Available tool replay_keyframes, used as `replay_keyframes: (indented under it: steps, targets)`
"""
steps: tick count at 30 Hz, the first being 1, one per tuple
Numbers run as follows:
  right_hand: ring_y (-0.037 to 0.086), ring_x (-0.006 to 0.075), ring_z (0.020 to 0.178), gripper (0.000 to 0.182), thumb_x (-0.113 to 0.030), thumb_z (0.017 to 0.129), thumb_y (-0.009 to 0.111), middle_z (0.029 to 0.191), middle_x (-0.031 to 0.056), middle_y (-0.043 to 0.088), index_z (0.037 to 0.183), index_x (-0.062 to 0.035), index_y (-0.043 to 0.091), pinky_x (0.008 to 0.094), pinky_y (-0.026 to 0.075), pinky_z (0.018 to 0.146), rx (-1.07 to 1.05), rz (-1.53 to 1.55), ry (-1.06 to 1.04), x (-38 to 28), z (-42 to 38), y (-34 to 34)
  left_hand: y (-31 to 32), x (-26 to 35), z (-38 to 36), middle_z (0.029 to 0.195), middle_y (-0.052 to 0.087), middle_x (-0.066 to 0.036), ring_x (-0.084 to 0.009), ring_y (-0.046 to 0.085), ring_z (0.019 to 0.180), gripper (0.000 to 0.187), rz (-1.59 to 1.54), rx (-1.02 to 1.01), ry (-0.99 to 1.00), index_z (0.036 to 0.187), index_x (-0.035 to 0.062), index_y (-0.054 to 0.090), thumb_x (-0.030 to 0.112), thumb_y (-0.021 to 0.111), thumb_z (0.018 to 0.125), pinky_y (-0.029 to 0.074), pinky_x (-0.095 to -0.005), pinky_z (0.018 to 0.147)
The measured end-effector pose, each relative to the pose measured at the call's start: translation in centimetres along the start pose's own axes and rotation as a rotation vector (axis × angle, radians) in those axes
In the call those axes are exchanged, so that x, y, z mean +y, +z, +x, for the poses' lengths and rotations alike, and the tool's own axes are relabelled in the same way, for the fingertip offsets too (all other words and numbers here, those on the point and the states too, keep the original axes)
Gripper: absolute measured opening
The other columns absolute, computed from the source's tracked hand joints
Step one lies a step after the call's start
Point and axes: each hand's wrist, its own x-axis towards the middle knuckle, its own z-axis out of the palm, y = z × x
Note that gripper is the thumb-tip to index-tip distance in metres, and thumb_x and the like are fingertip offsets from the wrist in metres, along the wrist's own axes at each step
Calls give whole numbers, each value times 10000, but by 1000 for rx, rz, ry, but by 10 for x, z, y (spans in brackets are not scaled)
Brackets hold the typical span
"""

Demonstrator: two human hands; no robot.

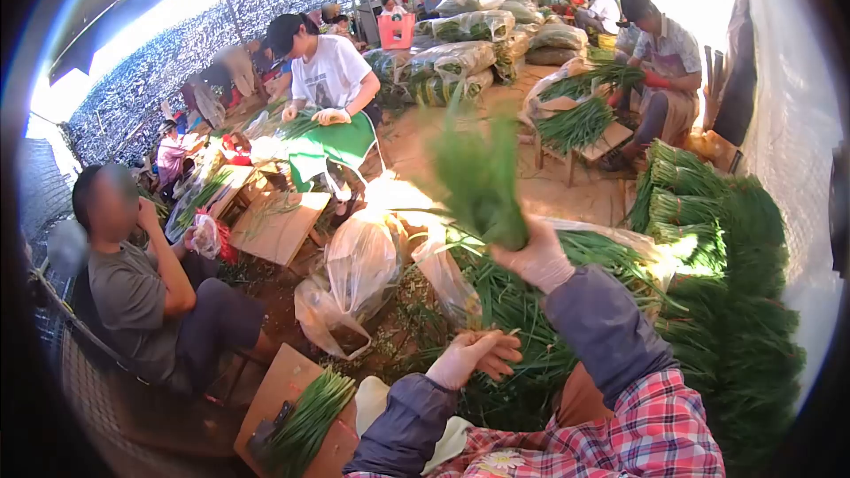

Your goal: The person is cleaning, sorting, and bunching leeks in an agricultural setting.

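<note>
The right hand (536, 258), gloved, was lifted up and away from the body, clamped round the lower end of a bunch of green chives (482, 177). The bunch stood nearly upright from the fist, its long axis running up and a little to the left, the leaf tips fanned out and blurred. It was wholly the right hand's; the left hand (469, 356) hung lower and nearer the chest, well apart from the bunch, fingers curled loosely inward with perhaps a few thin stalks against them, though I could not tell whether it gripped anything. Between and beneath the two hands lay a loose heap of chives (531, 310) on clear plastic sheeting (359, 270), stalks pointing toward the person. The held bunch looked fresh, deep green and slender, tight at the fist and spreading above. A small wooden table (282, 388) at the left knee carried another short bundle (305, 420). Tied bundles (699, 212) were stacked to the right, and other people sat sorting greens nearby.
</note>
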Motion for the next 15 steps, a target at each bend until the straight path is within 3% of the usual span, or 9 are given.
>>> replay_keyframes:
  steps: [1,3,5,8,9,11,13,14,15]
  targets:
    - [610,267,815,403,-128,633,734,859,84,627,1006,-51,603,328,495,766,-29,-92,-69,-14,-6,10,2,-10,-4,1069,609,-205,-351,590,987,546,-217,-103,52,1209,-17,506,427,459,894,447,-491,883]
    - [600,256,833,446,-82,596,697,843,84,605,1032,-120,606,369,471,843,-116,-246,-507,-42,-26,35,9,-46,-7,1061,626,-175,-378,586,984,676,-685,-291,146,1194,8,533,588,363,890,384,-529,953]
    - [579,212,936,509,-69,584,645,902,42,596,1074,-193,592,446,411,928,-388,-328,-564,-61,-68,56,11,-62,-11,1164,548,-197,-379,522,1070,659,-758,-466,355,1298,21,409,549,347,909,339,-557,981]
    - [508,205,1092,550,-73,605,598,1035,-6,559,1124,-248,557,494,312,1011,-529,-249,-622,-63,-134,82,31,-53,-35,1291,429,-208,-373,414,1196,648,-1045,-714,595,1351,38,306,507,395,912,320,-547,1008]
    - [446,224,1186,615,-191,615,633,1178,-3,509,1213,-270,510,511,281,1011,-526,-285,-651,-50,-153,92,35,-49,-43,1334,390,-212,-371,377,1238,655,-1126,-799,688,1369,44,272,493,411,913,314,-543,1017]
    - [375,281,1250,662,-197,643,614,1258,17,453,1279,-288,453,531,281,1007,-714,-292,-560,-61,-169,89,8,-56,-72,1323,424,-190,-331,447,1199,631,-902,-341,508,1394,74,239,386,493,908,363,-511,996]
    - [275,361,1308,793,-182,614,672,1372,50,363,1343,-294,379,550,276,1024,-892,-329,-529,-68,-173,83,-17,-52,-83,1123,565,-138,-276,564,1017,616,-580,-57,397,1382,66,283,300,549,877,429,-472,924]
    - [303,351,1299,768,-146,639,685,1369,60,381,1341,-253,392,522,288,1029,-968,-237,-503,-70,-169,77,-20,-46,-91,1097,574,-119,-223,593,935,631,-540,39,387,1373,58,292,142,603,831,502,-390,814]
    - [331,340,1289,743,-110,665,698,1367,70,399,1340,-212,405,495,301,1034,-1043,-146,-475,-70,-164,71,-29,-47,-95,1072,589,-131,-230,609,869,560,-500,100,382,1325,54,358,125,605,828,517,-384,762]
